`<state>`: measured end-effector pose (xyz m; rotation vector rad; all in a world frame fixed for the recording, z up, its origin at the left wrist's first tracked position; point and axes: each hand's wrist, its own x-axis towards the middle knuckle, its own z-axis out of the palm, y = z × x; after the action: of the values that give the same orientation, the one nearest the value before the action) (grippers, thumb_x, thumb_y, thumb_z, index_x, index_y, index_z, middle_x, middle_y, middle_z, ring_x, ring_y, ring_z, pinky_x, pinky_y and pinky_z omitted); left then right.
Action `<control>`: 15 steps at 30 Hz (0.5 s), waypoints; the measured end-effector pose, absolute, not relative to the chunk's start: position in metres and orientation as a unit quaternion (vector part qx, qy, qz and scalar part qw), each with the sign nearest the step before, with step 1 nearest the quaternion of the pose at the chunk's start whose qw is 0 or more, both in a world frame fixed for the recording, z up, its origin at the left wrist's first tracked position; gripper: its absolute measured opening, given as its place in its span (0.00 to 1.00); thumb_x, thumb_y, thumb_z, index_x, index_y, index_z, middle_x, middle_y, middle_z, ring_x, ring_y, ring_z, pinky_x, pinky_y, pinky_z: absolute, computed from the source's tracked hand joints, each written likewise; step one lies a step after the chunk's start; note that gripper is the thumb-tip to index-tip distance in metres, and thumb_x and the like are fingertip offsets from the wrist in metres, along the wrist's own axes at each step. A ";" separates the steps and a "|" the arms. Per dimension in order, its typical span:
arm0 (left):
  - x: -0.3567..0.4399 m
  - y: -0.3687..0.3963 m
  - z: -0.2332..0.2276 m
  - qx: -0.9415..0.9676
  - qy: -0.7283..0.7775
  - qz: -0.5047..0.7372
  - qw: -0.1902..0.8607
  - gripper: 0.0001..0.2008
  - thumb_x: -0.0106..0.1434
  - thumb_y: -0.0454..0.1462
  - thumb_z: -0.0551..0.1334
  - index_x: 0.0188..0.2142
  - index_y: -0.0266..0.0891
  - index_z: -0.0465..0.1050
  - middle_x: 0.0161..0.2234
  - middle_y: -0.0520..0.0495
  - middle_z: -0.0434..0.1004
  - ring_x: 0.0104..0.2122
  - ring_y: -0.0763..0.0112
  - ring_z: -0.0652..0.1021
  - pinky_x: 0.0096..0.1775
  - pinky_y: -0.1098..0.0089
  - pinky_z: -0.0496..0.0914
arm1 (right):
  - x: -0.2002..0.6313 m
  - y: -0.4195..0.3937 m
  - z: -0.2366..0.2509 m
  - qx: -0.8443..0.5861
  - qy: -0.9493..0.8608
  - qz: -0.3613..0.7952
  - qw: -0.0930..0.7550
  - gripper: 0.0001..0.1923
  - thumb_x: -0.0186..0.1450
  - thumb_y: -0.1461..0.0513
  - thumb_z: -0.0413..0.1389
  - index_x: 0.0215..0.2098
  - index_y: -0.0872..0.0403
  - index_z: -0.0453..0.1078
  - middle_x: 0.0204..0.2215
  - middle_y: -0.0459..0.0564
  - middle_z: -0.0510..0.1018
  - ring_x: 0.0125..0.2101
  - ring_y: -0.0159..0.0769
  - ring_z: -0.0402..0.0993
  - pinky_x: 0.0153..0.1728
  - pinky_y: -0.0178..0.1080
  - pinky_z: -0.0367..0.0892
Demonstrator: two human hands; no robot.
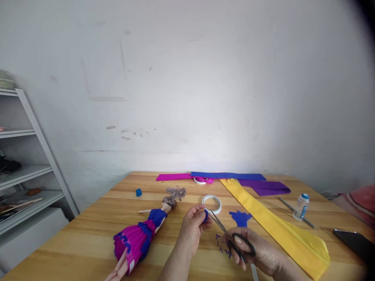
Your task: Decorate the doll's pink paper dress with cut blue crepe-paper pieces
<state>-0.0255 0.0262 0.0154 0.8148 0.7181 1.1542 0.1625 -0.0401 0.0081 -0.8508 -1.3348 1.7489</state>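
Pinched in the fingers of my left hand (193,224) is a small piece of blue crepe paper (206,216). My right hand (254,249) grips black-handled scissors (219,223), whose blades point up-left and reach close to the blue piece; whether they touch it I cannot tell. Tiny blue scraps (224,246) lie on the wood below the blades. Beyond the scissors is a larger blue cut piece (240,218). A doll (146,234) in a magenta and blue paper dress lies left of my left hand.
A white tape roll (211,203) lies beyond my hands. Long yellow (272,224), blue (228,175), magenta (172,176) and purple (271,187) strips cross the table (96,222). At right are a glue bottle (301,207), a grey stick (308,222) and a phone (351,238). A blue cap (138,192) sits at left.
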 end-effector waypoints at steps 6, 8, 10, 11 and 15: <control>-0.025 0.027 0.013 0.351 0.315 0.519 0.713 0.14 0.52 0.34 0.65 0.38 0.34 0.66 0.27 0.46 0.76 0.24 0.74 0.76 0.27 0.75 0.70 | 0.163 -0.039 0.008 -0.331 -0.527 0.683 0.383 0.26 0.57 0.46 0.55 0.38 0.61 0.67 0.20 0.48 0.73 0.15 0.24 0.66 0.13 0.26 0.44; -0.025 0.027 0.012 0.343 0.312 0.518 0.719 0.14 0.52 0.35 0.66 0.37 0.34 0.66 0.27 0.46 0.76 0.24 0.73 0.76 0.27 0.75 0.70 | 0.163 -0.039 0.008 -0.333 -0.528 0.681 0.383 0.26 0.56 0.46 0.55 0.37 0.61 0.67 0.20 0.48 0.73 0.15 0.24 0.66 0.13 0.26 0.42; -0.025 0.029 0.011 0.333 0.311 0.519 0.724 0.14 0.51 0.34 0.66 0.37 0.34 0.67 0.27 0.46 0.76 0.24 0.73 0.76 0.27 0.75 0.70 | 0.164 -0.039 0.008 -0.334 -0.529 0.681 0.382 0.27 0.56 0.45 0.55 0.38 0.61 0.67 0.20 0.48 0.73 0.15 0.24 0.66 0.13 0.26 0.43; -0.025 0.029 0.010 0.329 0.310 0.519 0.725 0.14 0.51 0.34 0.66 0.36 0.34 0.67 0.27 0.46 0.76 0.24 0.74 0.76 0.27 0.75 0.70 | 0.164 -0.040 0.008 -0.333 -0.531 0.680 0.381 0.27 0.56 0.45 0.55 0.39 0.61 0.67 0.20 0.48 0.73 0.15 0.24 0.66 0.13 0.26 0.43; -0.024 0.029 0.009 0.327 0.306 0.518 0.729 0.13 0.51 0.34 0.66 0.36 0.34 0.67 0.27 0.46 0.76 0.24 0.74 0.76 0.27 0.75 0.70 | 0.164 -0.039 0.006 -0.328 -0.542 0.676 0.376 0.28 0.56 0.44 0.54 0.37 0.61 0.67 0.20 0.47 0.73 0.15 0.24 0.65 0.15 0.27 0.47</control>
<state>-0.0244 0.0295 0.0094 0.7209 0.6733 1.1409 0.1639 -0.0390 0.0065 -0.8389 -1.3877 1.7284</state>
